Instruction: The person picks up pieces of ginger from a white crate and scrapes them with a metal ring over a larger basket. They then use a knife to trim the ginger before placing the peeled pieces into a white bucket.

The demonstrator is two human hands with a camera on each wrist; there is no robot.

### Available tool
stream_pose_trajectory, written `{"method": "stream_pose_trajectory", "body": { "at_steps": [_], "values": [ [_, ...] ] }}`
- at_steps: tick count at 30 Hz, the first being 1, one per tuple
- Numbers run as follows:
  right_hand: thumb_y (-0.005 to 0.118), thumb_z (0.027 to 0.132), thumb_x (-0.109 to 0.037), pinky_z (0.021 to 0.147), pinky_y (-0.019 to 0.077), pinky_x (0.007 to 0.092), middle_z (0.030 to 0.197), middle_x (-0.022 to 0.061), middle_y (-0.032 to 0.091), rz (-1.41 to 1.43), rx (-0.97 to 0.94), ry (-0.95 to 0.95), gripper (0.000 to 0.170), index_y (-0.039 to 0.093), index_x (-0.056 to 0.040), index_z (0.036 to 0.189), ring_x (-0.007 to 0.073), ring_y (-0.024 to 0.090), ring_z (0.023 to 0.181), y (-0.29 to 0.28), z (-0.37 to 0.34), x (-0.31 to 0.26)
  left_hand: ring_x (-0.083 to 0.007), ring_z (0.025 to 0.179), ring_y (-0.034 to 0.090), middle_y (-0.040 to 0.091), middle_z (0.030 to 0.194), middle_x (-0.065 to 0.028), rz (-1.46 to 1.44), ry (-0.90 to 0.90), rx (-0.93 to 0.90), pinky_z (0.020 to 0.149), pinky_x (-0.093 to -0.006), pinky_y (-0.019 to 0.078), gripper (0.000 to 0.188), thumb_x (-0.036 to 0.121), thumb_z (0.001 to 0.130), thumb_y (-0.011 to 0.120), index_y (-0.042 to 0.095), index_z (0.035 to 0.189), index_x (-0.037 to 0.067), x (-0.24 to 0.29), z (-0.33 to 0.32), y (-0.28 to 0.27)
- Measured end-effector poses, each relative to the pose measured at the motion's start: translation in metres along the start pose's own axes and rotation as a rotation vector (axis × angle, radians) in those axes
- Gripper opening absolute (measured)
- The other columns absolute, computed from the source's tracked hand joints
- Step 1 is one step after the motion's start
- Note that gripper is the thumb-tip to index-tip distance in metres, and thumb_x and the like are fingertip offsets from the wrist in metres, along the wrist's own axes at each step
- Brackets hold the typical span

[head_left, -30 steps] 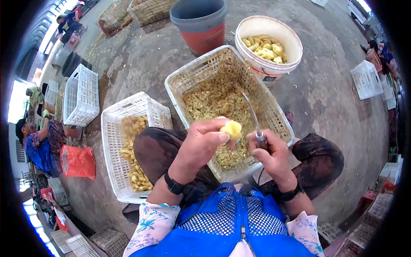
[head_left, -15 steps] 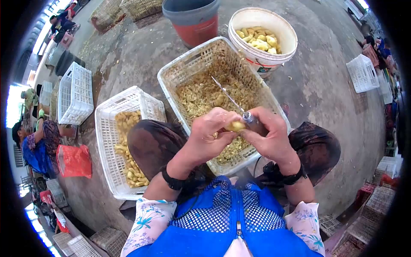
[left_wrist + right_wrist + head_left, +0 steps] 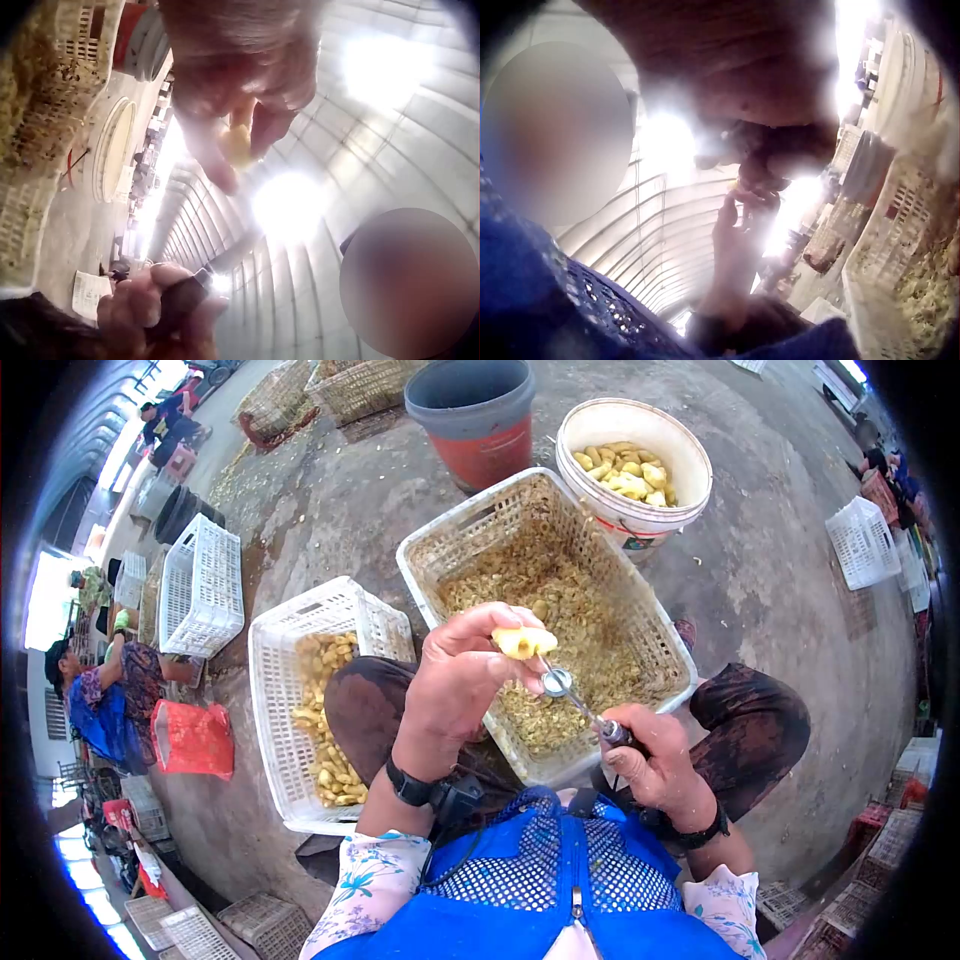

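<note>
Over the big crate, my left hand (image 3: 447, 680) pinches a pale yellow piece of peeled ginger (image 3: 522, 642) between thumb and fingertips. My right hand (image 3: 660, 760) grips the dark handle of a knife (image 3: 617, 733), its thin blade slanting up toward the ginger. A round shiny spot shows along the blade. In the left wrist view the ginger (image 3: 238, 146) sits between the left fingers, and the right hand (image 3: 161, 311) is wrapped around the handle. Glare and shadow hide most detail in the right wrist view. Below both hands lies the white crate (image 3: 425, 565) with peel scraps.
A white crate (image 3: 268, 710) of unpeeled ginger stands at the left knee. Beyond the scrap crate are a white bucket (image 3: 690, 460) of peeled ginger and a grey-and-red bucket (image 3: 470, 435). A red bag (image 3: 192, 738) and another person (image 3: 100, 690) are at far left.
From close together, the hands have moved apart. The left hand has raised and turned the ginger; the right has drawn back down and right, knife still in its grip.
</note>
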State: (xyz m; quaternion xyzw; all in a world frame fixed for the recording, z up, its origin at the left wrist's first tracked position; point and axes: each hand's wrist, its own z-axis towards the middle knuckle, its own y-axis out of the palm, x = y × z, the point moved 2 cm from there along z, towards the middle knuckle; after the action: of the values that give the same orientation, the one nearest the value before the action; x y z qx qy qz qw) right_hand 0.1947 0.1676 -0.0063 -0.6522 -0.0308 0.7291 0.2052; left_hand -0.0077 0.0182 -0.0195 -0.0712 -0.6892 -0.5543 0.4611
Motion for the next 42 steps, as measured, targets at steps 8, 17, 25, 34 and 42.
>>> {"method": "stream_pose_trajectory", "body": {
  "at_steps": [8, 17, 25, 34, 42],
  "values": [
    [0.072, 0.090, -0.016, 0.065, 0.0516, 0.0392, 0.085, 0.0188, 0.066, -0.045, 0.012, -0.048, 0.029, 0.064, 0.0055, 0.107, 0.0376, 0.067, 0.074, 0.011, 0.004, 0.000, -0.0346, 0.103, 0.070, 0.063, 0.124, -0.0202, -0.030, 0.028, -0.028, 0.089, -0.0448, 0.0572, 0.034, 0.006, 0.084, 0.066, 0.065, 0.117, -0.003, -0.002, 0.001, -0.004],
    [0.073, 0.090, -0.018, 0.063, 0.0511, 0.0407, 0.083, 0.0194, 0.064, -0.046, 0.015, -0.075, 0.031, 0.064, 0.0052, 0.108, 0.0387, 0.066, 0.071, 0.014, 0.004, 0.003, -0.0337, 0.107, 0.069, 0.069, 0.114, -0.0220, -0.012, -0.007, -0.002, 0.091, -0.0436, 0.0571, 0.045, 0.006, 0.084, 0.068, 0.059, 0.126, -0.009, 0.006, 0.001, -0.001],
    [0.071, 0.090, -0.020, 0.061, 0.0506, 0.0402, 0.082, 0.0189, 0.065, 0.021, -0.078, -0.035, 0.032, 0.064, 0.0060, 0.108, 0.0377, 0.065, 0.068, 0.004, 0.001, 0.012, -0.0353, 0.107, 0.070, 0.069, 0.114, -0.0192, 0.108, -0.003, 0.052, 0.086, -0.0408, 0.0624, 0.045, 0.013, 0.082, 0.071, 0.062, 0.123, -0.005, 0.004, -0.001, -0.001],
    [0.069, 0.091, -0.021, 0.061, 0.0509, 0.0397, 0.082, 0.0189, 0.065, -0.014, -0.017, -0.110, 0.031, 0.065, 0.0061, 0.105, 0.0372, 0.066, 0.068, 0.005, 0.003, 0.009, -0.0355, 0.107, 0.070, 0.069, 0.114, -0.0215, 0.002, 0.011, 0.015, 0.090, -0.0441, 0.0583, 0.039, 0.006, 0.085, 0.069, 0.064, 0.122, -0.007, 0.005, 0.001, 0.000],
    [0.069, 0.090, -0.015, 0.061, 0.0508, 0.0401, 0.079, 0.0191, 0.064, -0.044, 0.003, -0.040, 0.025, 0.064, 0.0049, 0.105, 0.0381, 0.067, 0.069, 0.013, 0.004, 0.005, -0.0368, 0.106, 0.070, 0.069, 0.113, -0.0227, -0.011, 0.004, 0.002, 0.091, -0.0441, 0.0577, 0.037, 0.006, 0.087, 0.069, 0.065, 0.122, -0.006, 0.004, 0.000, -0.002]
  ]
}}
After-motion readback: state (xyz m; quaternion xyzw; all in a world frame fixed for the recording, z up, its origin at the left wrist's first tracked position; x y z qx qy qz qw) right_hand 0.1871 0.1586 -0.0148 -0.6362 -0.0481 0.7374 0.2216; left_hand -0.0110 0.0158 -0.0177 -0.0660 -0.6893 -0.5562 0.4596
